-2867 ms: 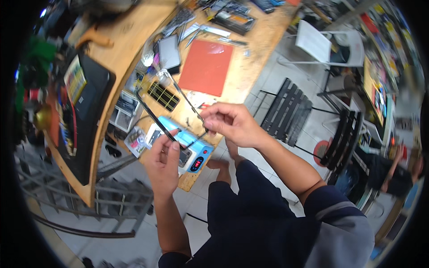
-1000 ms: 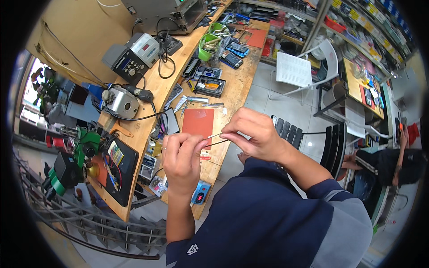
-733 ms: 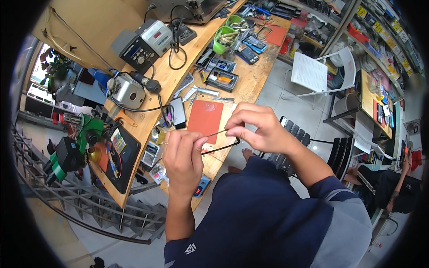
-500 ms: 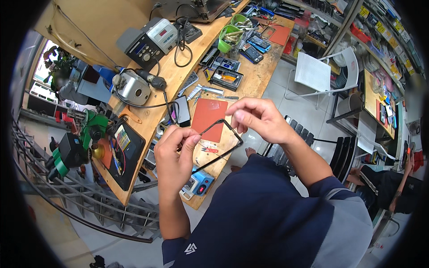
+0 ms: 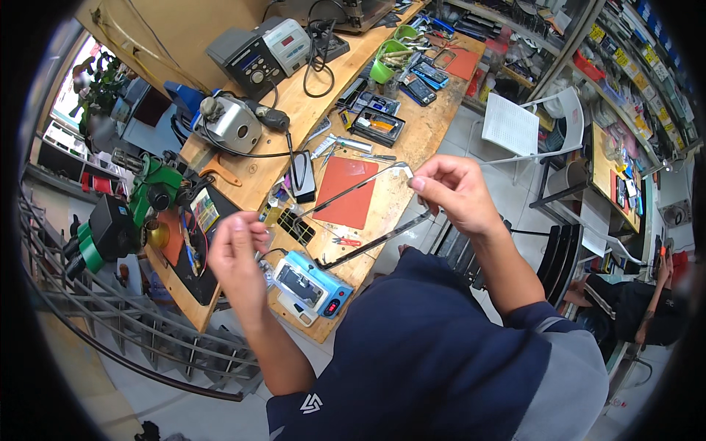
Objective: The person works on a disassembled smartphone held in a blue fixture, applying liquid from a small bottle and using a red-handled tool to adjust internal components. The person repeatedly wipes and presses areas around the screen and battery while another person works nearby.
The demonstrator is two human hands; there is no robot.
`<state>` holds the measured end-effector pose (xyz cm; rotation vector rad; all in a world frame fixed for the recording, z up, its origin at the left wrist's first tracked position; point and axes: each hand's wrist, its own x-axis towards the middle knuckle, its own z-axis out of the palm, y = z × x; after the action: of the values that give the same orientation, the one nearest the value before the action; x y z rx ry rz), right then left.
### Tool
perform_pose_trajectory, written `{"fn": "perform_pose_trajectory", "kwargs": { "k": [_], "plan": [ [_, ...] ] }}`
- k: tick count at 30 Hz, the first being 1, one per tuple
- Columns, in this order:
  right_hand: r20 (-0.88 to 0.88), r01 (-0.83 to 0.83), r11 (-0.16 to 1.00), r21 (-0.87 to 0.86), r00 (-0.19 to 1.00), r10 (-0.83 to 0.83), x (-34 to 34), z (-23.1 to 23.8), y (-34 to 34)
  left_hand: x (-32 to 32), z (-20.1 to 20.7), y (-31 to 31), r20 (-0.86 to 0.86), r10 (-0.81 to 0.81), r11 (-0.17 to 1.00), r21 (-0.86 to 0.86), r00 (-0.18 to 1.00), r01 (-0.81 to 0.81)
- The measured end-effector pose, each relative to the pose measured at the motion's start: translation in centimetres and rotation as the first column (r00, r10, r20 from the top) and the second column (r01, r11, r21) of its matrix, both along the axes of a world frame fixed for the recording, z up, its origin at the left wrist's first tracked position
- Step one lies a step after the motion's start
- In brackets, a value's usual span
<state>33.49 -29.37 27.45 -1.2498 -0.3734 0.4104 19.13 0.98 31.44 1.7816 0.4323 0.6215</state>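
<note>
A thin, dark rectangular frame (image 5: pixel 379 240), like a phone's bezel, hangs tilted above the bench. My right hand (image 5: pixel 460 195) pinches it at its right end, where a small whitish patch shows by the fingertips. Off the frame's left end is my left hand (image 5: pixel 243 246), its fingers loosely bent and apart, with nothing visible in them. Below the frame lies a reddish-brown mat (image 5: pixel 346 209). A blue device (image 5: pixel 334 290) with a phone part on top sits near my left forearm. Red-handled snips (image 5: pixel 346 241) rest on the wood.
Opened phones (image 5: pixel 377 126), tools and a green basket (image 5: pixel 386 62) crowd the bench's far part. To the left stand a green microscope (image 5: pixel 154 187), a metal-cased device (image 5: pixel 232 125) and a grey control box (image 5: pixel 246 62). A white chair (image 5: pixel 511 125) stands beyond the bench, right of it.
My left hand has let go of the frame and moved left and down. My right hand, held open above the frame before, now grips its end. The blue device is more in view.
</note>
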Motion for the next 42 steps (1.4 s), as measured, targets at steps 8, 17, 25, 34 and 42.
{"fn": "perform_pose_trajectory", "kwargs": {
  "k": [8, 17, 25, 34, 42],
  "plan": [
    [0.085, 0.154, 0.983, -0.103, 0.986, -0.145, 0.1, -0.3, -0.7, 1.2, -4.2, -4.0, 0.097, -0.269, 0.867, -0.409, 0.958, 0.285],
    [0.092, 0.244, 0.955, -0.17, 0.969, -0.231, 4.8, -5.8, -1.4, 5.7, -5.4, -5.3, 0.046, -0.135, 0.93, -0.34, 0.99, 0.143],
    [-0.22, 0.452, 0.82, -0.35, 0.812, -0.541, 19.5, -22.6, -8.3, 8.2, -14.0, -4.8, -0.237, -0.221, 0.944, -0.294, 0.946, 0.147],
    [-0.33, 0.786, 0.528, -0.323, 0.429, -0.841, 45.5, -33.1, -16.8, 18.0, -21.0, -12.5, -0.555, -0.353, 0.909, -0.395, 0.753, 0.135],
    [-0.261, 0.746, 0.51, -0.427, 0.439, -0.86, 59.5, -40.3, -15.1, 18.2, -21.0, -10.5, -0.605, -0.05, 0.953, -0.266, 0.795, -0.143]
  ]
}}
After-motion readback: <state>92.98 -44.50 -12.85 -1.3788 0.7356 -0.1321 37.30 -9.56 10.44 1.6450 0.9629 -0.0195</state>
